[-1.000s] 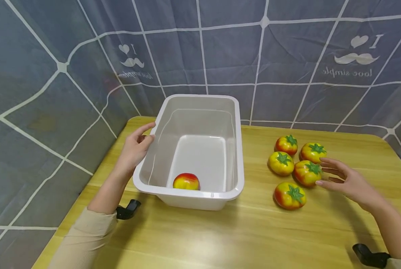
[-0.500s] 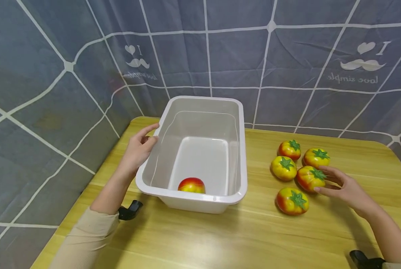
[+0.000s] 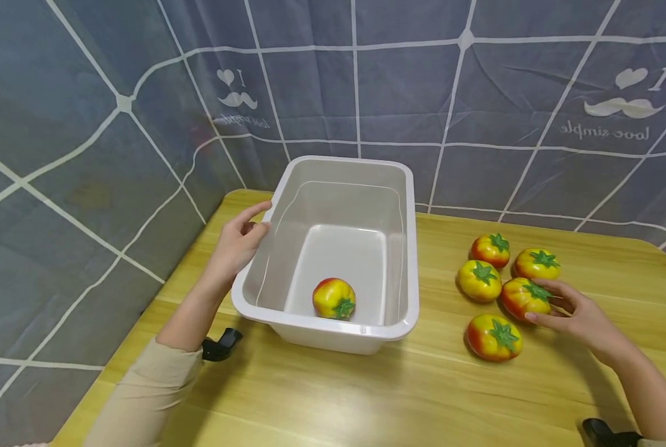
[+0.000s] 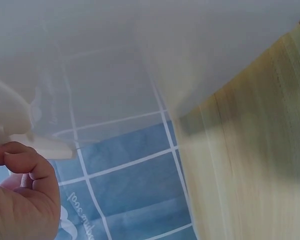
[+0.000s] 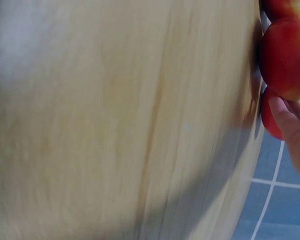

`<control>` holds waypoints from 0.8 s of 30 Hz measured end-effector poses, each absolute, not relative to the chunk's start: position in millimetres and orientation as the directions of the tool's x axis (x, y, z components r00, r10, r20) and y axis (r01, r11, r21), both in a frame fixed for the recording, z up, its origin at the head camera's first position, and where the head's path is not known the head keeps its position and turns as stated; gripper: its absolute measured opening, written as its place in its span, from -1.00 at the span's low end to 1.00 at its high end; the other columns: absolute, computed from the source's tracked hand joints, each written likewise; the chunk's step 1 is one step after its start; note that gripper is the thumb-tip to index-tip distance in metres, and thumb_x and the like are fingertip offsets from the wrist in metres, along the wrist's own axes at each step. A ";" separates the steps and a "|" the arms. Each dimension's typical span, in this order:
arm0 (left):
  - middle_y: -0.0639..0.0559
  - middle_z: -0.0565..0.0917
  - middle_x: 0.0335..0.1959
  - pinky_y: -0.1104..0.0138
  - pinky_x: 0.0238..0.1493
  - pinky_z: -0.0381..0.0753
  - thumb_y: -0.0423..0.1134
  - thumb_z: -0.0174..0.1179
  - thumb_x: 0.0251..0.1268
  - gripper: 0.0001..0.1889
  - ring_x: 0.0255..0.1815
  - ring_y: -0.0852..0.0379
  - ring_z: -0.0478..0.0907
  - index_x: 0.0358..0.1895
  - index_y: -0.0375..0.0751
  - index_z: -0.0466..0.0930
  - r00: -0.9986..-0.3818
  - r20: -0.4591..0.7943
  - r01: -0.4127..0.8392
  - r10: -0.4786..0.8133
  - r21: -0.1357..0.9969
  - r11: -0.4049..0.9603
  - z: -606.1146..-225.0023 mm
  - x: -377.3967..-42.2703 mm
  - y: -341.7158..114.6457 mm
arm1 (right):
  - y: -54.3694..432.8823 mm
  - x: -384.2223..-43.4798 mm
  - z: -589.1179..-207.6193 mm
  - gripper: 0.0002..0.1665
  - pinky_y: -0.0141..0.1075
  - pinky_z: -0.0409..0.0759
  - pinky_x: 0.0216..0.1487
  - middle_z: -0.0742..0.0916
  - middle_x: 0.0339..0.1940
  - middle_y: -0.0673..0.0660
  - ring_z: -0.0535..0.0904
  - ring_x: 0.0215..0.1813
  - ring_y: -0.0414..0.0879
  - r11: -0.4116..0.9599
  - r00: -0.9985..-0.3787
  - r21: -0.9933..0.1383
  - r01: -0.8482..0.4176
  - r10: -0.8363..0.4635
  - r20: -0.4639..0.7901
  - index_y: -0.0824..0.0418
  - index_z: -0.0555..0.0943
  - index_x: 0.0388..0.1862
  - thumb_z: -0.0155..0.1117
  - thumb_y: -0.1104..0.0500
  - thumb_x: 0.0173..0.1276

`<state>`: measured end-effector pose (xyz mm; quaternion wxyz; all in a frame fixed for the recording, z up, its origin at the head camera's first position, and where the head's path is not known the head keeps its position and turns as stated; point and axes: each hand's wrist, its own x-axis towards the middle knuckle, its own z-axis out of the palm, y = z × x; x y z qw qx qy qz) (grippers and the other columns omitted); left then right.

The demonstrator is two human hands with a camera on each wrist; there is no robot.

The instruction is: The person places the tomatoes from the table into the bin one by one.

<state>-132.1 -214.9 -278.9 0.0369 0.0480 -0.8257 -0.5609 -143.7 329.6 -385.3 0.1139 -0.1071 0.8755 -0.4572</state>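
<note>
Pinching tub rim [image 3: 310, 323] w/ L fingers [image 3: 251, 213], R fingers [image 3: 558, 287] curled rnd red-yellow tomato [image 3: 518, 301].

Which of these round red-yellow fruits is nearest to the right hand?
The round red-yellow fruit which the right hand touches; the other five all lie farther away.

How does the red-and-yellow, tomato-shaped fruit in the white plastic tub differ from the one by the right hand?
The tub fruit lies in the white plastic tub; the hand fruit is on the wooden table. The tub fruit's green leaf tips toward the near wall; the hand fruit's faces mostly up. The tub fruit is untouched; the right hand's grip curves around the hand fruit. Both share red-and-yellow skin.
</note>
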 end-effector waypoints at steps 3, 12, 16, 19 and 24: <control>-0.16 0.53 -0.27 0.38 -0.32 0.55 -0.17 -0.02 0.36 -0.50 -0.34 0.10 0.50 0.36 -0.08 0.29 -0.993 -0.009 -0.052 -0.118 0.931 0.361 -278.4 -131.7 -214.9 | 329.1 -143.8 -384.9 -0.33 -0.62 0.44 -0.19 0.32 0.03 -0.42 0.26 -0.07 -0.65 0.568 -0.953 -0.819 -0.081 -0.285 -0.104 0.15 0.26 0.33 0.25 0.22 0.28; -0.13 0.51 -0.33 0.42 -0.31 0.56 -0.20 -0.02 0.36 -0.51 -0.36 0.13 0.50 0.35 -0.10 0.30 -0.992 -0.002 -0.045 -0.127 0.939 0.340 -278.2 -130.8 -212.8 | 332.0 -144.3 -378.5 -0.36 -0.57 0.49 -0.21 0.35 0.01 -0.44 0.32 -0.07 -0.65 0.542 -0.951 -0.834 -0.103 -0.298 -0.077 0.04 0.32 0.29 0.26 0.28 0.25; -0.13 0.52 -0.31 0.41 -0.31 0.55 -0.19 -0.01 0.36 -0.51 -0.35 0.12 0.50 0.35 -0.08 0.30 -0.991 -0.007 -0.053 -0.133 0.938 0.342 -278.4 -130.6 -212.2 | 335.1 -145.6 -371.5 -0.35 -0.58 0.49 -0.22 0.34 0.04 -0.43 0.31 -0.06 -0.64 0.557 -0.952 -0.822 -0.117 -0.299 -0.068 0.01 0.31 0.31 0.26 0.27 0.25; -0.10 0.52 -0.34 0.40 -0.32 0.54 -0.18 -0.01 0.35 -0.51 -0.36 0.13 0.48 0.35 -0.06 0.31 -0.991 -0.003 -0.049 -0.132 0.936 0.348 -278.5 -130.8 -212.3 | 336.3 -147.6 -365.8 -0.31 -0.60 0.47 -0.22 0.32 0.06 -0.41 0.30 -0.06 -0.64 0.580 -0.953 -0.807 -0.114 -0.294 -0.076 0.00 0.28 0.35 0.26 0.24 0.26; -0.07 0.51 -0.38 0.40 -0.32 0.53 -0.18 -0.01 0.34 -0.50 -0.38 0.14 0.47 0.35 -0.08 0.31 -0.991 0.009 -0.039 -0.133 0.933 0.359 -278.8 -131.5 -213.3 | 334.0 -154.1 -357.1 -0.27 -0.61 0.46 -0.20 0.33 0.07 -0.36 0.31 -0.04 -0.62 0.579 -0.951 -0.806 -0.125 -0.302 -0.070 0.04 0.23 0.39 0.25 0.24 0.27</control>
